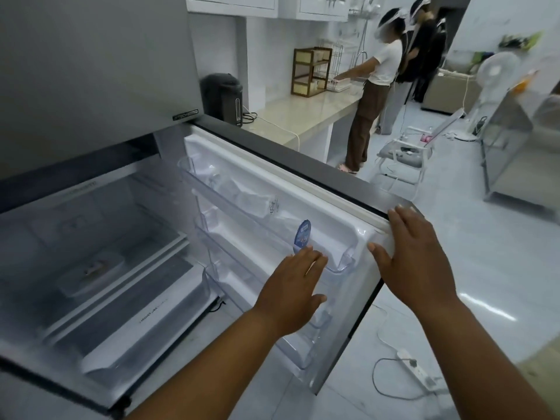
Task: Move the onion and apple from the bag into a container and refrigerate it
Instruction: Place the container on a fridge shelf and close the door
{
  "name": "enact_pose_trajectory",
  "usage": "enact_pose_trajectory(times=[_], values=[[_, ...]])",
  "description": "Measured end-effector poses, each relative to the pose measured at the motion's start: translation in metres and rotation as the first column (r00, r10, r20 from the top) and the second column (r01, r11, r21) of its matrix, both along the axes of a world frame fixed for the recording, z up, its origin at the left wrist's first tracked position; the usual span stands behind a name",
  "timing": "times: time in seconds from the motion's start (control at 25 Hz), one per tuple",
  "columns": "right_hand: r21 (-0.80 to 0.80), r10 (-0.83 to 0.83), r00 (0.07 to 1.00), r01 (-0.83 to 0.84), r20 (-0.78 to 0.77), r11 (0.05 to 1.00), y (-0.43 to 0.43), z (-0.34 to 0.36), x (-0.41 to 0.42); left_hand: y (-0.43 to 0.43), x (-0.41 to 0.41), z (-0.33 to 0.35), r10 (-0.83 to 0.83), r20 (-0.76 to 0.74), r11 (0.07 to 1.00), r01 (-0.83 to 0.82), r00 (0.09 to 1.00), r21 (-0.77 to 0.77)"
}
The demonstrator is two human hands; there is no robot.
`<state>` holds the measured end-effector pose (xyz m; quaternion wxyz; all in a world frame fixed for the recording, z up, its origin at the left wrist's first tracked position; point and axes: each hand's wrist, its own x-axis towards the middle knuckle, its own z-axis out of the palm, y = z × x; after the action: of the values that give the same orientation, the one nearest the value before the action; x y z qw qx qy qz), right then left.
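Here both hands point(357, 262) lie flat, seemingly touching the fridge door point(303, 183).

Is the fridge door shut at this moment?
No, the fridge door stands open, with the right hand on its edge and a container visible on a shelf inside.

Soft, even daylight; wide-angle edge warp
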<state>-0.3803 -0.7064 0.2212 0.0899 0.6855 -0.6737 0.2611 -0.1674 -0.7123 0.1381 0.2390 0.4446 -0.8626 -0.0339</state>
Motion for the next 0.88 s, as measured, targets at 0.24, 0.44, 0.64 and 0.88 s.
enact_pose_trajectory(times=[0.24, 0.44, 0.64, 0.88], values=[[-0.194, 0.08, 0.997, -0.076, 0.011, 0.978, 0.019, -0.003, 0.014, 0.027, 0.023, -0.016, 0.105, -0.154, 0.994, -0.107, 0.982, -0.004], [-0.418, 0.382, 0.922, -0.325, 0.059, 0.848, 0.05, -0.011, 0.046, 0.063, 0.077, -0.023, 0.226, -0.34, 0.974, -0.223, 0.913, 0.048], [-0.47, 0.742, 0.646, -0.607, 0.177, 0.641, 0.069, -0.027, 0.119, 0.099, 0.144, -0.029, 0.383, -0.454, 0.918, -0.384, 0.804, 0.095], [-0.283, 0.915, 0.391, -0.87, 0.103, 0.404, 0.064, -0.031, 0.207, 0.139, 0.236, -0.027, 0.596, -0.542, 0.793, -0.54, 0.592, 0.282]])
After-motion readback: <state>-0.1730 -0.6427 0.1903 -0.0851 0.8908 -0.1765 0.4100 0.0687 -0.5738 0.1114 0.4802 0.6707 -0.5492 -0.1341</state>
